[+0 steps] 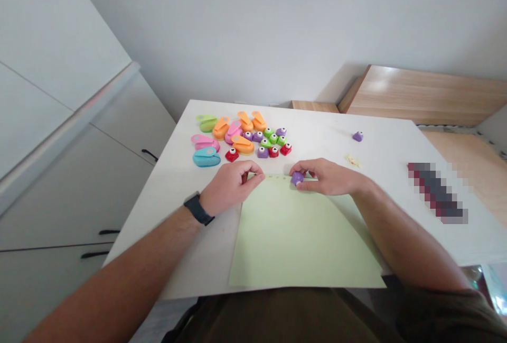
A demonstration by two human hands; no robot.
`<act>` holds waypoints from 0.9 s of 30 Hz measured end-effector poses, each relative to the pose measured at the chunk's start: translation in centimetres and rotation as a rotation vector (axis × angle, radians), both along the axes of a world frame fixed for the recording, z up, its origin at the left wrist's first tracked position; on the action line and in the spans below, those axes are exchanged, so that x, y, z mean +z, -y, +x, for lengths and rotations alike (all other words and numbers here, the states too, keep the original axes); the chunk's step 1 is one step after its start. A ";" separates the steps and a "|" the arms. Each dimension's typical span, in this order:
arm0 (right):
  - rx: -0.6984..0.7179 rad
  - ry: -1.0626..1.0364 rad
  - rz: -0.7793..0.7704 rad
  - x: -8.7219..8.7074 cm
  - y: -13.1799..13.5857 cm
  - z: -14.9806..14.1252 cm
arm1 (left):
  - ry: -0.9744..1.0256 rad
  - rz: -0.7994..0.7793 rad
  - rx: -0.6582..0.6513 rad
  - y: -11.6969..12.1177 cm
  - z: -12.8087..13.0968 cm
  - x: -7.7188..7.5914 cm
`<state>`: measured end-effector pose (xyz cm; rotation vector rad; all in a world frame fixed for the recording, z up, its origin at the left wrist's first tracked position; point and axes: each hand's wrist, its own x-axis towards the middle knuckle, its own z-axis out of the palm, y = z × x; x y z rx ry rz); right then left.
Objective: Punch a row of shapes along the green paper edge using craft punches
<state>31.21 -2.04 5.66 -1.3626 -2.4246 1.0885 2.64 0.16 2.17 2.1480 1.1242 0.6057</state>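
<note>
A light green paper sheet lies on the white table in front of me. My right hand is closed around a small purple paper punch sitting on the sheet's far edge. My left hand, with a black watch on the wrist, pinches the sheet's far left corner with curled fingers. A row of small punched holes runs along the far edge between the two hands.
A cluster of coloured punches, large and small, sits at the far left of the table. A lone purple punch and yellow paper scraps lie at the right. White cabinets stand left, a wooden bench behind.
</note>
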 end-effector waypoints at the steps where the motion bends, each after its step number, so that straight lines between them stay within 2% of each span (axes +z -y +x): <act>1: -0.003 0.000 0.001 0.0 0.0 0.0 | 0.000 -0.001 -0.001 0.0 0.0 0.0; 27: -0.026 0.061 0.058 -0.2 0.4 -0.9 | 0.001 -0.016 0.002 0.1 0.1 0.2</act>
